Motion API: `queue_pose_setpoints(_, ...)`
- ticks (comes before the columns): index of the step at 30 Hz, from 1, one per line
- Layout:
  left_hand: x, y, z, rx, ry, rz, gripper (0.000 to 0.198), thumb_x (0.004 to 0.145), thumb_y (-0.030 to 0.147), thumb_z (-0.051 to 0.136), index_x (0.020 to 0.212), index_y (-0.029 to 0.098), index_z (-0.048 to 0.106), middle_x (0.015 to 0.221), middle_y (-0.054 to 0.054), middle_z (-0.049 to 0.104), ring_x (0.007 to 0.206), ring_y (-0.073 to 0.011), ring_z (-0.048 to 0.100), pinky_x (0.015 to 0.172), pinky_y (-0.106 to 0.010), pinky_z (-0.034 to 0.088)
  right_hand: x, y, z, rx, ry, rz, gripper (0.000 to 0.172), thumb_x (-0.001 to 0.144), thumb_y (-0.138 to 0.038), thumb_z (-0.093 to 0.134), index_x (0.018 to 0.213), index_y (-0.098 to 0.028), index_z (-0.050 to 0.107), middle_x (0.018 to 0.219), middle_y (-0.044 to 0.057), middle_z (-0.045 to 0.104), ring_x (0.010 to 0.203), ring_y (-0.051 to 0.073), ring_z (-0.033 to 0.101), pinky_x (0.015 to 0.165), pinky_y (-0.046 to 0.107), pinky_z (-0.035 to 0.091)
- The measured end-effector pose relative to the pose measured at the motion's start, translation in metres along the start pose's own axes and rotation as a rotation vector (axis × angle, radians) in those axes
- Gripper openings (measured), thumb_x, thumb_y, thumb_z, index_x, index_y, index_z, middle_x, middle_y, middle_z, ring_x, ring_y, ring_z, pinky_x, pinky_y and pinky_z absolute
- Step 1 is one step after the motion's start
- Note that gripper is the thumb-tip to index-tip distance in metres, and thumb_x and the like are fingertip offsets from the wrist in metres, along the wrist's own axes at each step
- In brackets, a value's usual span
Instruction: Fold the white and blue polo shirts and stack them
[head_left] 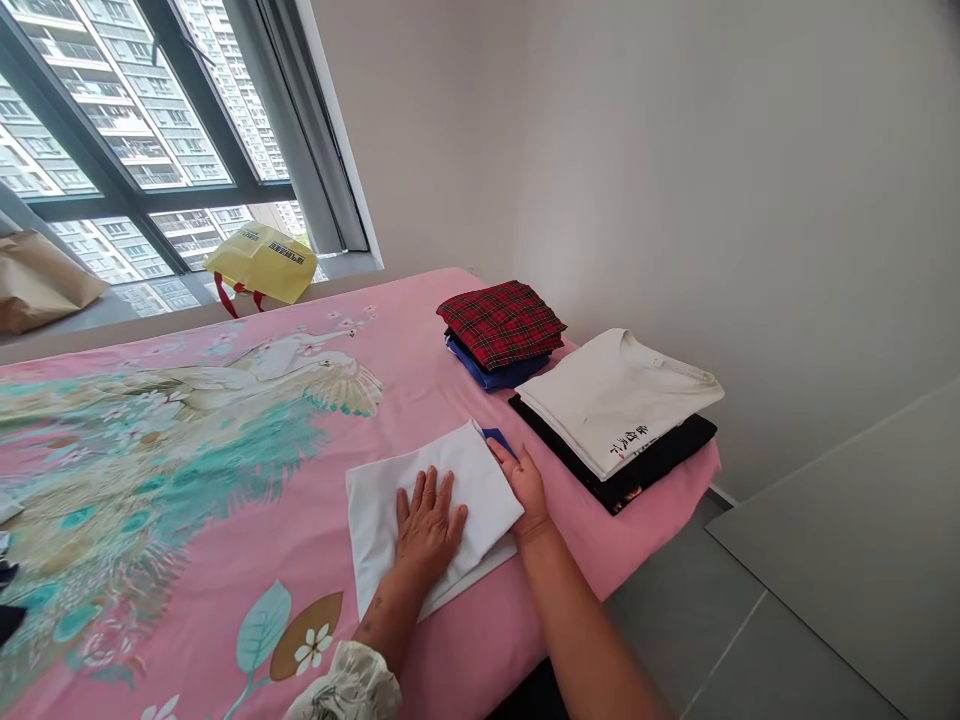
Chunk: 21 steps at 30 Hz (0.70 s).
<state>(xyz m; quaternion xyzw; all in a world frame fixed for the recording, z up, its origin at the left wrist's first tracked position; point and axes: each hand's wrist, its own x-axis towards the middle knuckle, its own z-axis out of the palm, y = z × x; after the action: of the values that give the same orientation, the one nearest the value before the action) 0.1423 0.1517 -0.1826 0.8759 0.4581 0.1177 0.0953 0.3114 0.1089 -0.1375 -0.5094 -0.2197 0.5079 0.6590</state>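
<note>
A white folded garment (469,510) lies near the edge of the bed, with a small blue patch (498,440) showing at its far right corner. My left hand (430,520) rests flat on top of it, fingers spread. At the garment's right edge is my right hand (527,490), palm turned toward the cloth, with its thumb apart from the stretched fingers. Part of that palm is tucked behind the cloth's edge. Just right of this hand sits a cream shirt (619,390) with dark lettering, folded on top of a black garment (675,442).
A red plaid garment (502,322) tops a blue one (502,376) farther back. Pink patterned bedding (405,330) covers the bed. By the window are a yellow bag (262,262) and a brown paper bag (45,280). Grey floor (705,600) lies to the right.
</note>
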Motion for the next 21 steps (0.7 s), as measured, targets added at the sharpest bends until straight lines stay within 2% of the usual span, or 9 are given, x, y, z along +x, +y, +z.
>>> queue_pose_setpoints(2, -0.001, 0.002, -0.001, 0.019, -0.027, 0.014, 0.064, 0.087, 0.054, 0.036, 0.142, 0.021, 0.034, 0.153, -0.013, 0.02, 0.142, -0.029, 0.012, 0.111, -0.055, 0.0, -0.006, -0.008, -0.013, 0.032, -0.013, -0.097, 0.06, 0.094, -0.053, 0.018, 0.135, -0.016, 0.041, 0.141, 0.011, 0.043, 0.128, 0.02, 0.042, 0.106, 0.041, 0.033)
queue_pose_setpoints(4, -0.003, 0.005, -0.003, 0.029, -0.06, 0.029, 0.073, 0.082, 0.062, 0.04, 0.143, 0.022, 0.032, 0.154, -0.013, 0.016, 0.142, -0.0317, 0.007, 0.11, -0.058, -0.002, -0.015, -0.018, -0.018, -0.079, -0.052, -0.239, 0.057, 0.093, -0.051, 0.027, 0.138, -0.019, 0.038, 0.145, 0.007, 0.038, 0.134, 0.017, 0.034, 0.111, 0.037, 0.027)
queue_pose_setpoints(7, -0.006, 0.009, -0.014, -0.005, -0.158, 0.087, 0.08, 0.077, 0.067, 0.044, 0.143, 0.025, 0.03, 0.153, -0.012, 0.018, 0.141, -0.0342, 0.006, 0.107, -0.063, -0.003, -0.027, -0.024, -0.005, -0.526, -0.18, -0.372, 0.048, 0.092, -0.045, 0.036, 0.132, -0.021, 0.047, 0.143, 0.005, 0.042, 0.136, 0.018, 0.029, 0.113, 0.039, 0.02)
queue_pose_setpoints(9, -0.007, 0.003, -0.027, -0.047, -0.188, 0.118, 0.069, 0.082, 0.061, 0.04, 0.142, 0.026, 0.032, 0.151, -0.009, 0.026, 0.141, -0.0304, 0.013, 0.109, -0.061, -0.001, -0.03, -0.016, 0.01, -0.869, -0.24, -0.413, 0.045, 0.092, -0.039, 0.036, 0.128, -0.018, 0.052, 0.141, 0.008, 0.043, 0.137, 0.021, 0.028, 0.114, 0.044, 0.016)
queue_pose_setpoints(10, -0.005, -0.004, -0.035, -0.06, -0.167, 0.109, 0.062, 0.086, 0.055, 0.037, 0.14, 0.026, 0.035, 0.15, -0.008, 0.03, 0.141, -0.0276, 0.016, 0.11, -0.059, 0.001, -0.03, -0.009, 0.016, -1.022, -0.252, -0.428, 0.045, 0.092, -0.036, 0.035, 0.128, -0.015, 0.053, 0.141, 0.01, 0.043, 0.137, 0.023, 0.027, 0.114, 0.045, 0.015)
queue_pose_setpoints(12, 0.002, -0.025, -0.054, -0.076, -0.08, 0.004, 0.05, 0.09, 0.041, 0.035, 0.137, 0.024, 0.04, 0.148, -0.007, 0.035, 0.14, -0.0236, 0.02, 0.113, -0.053, 0.005, -0.028, 0.011, 0.022, -1.252, -0.273, -0.435, 0.046, 0.092, -0.032, 0.035, 0.13, -0.011, 0.05, 0.142, 0.013, 0.042, 0.137, 0.025, 0.026, 0.114, 0.046, 0.015)
queue_pose_setpoints(15, 0.024, -0.066, -0.083, -0.104, -0.021, -0.201, 0.047, 0.085, 0.028, 0.037, 0.131, 0.022, 0.047, 0.142, -0.007, 0.045, 0.136, -0.0249, 0.028, 0.111, -0.05, 0.015, -0.025, 0.039, 0.018, -1.427, -0.285, -0.473, 0.046, 0.092, -0.031, 0.036, 0.132, -0.013, 0.048, 0.144, 0.011, 0.038, 0.139, 0.025, 0.022, 0.115, 0.045, 0.015)
queue_pose_setpoints(18, 0.049, -0.104, -0.105, -0.162, -0.116, -0.271, 0.041, 0.08, 0.029, 0.04, 0.115, 0.022, 0.06, 0.117, -0.007, 0.064, 0.118, -0.0271, 0.048, 0.101, -0.047, 0.031, -0.023, 0.054, 0.01, -1.505, -0.256, -0.552, 0.045, 0.092, -0.03, 0.037, 0.134, -0.017, 0.047, 0.146, 0.008, 0.036, 0.14, 0.023, 0.019, 0.115, 0.044, 0.015)
queue_pose_setpoints(21, 0.067, -0.128, -0.112, -0.264, -0.271, -0.27, 0.033, 0.073, 0.037, 0.047, 0.088, 0.018, 0.069, 0.086, -0.004, 0.069, 0.088, -0.023, 0.059, 0.08, -0.035, 0.044, -0.023, 0.06, 0.007, -1.55, -0.237, -0.603, 0.046, 0.092, -0.032, 0.036, 0.135, -0.018, 0.045, 0.146, 0.007, 0.035, 0.139, 0.023, 0.02, 0.115, 0.044, 0.016)
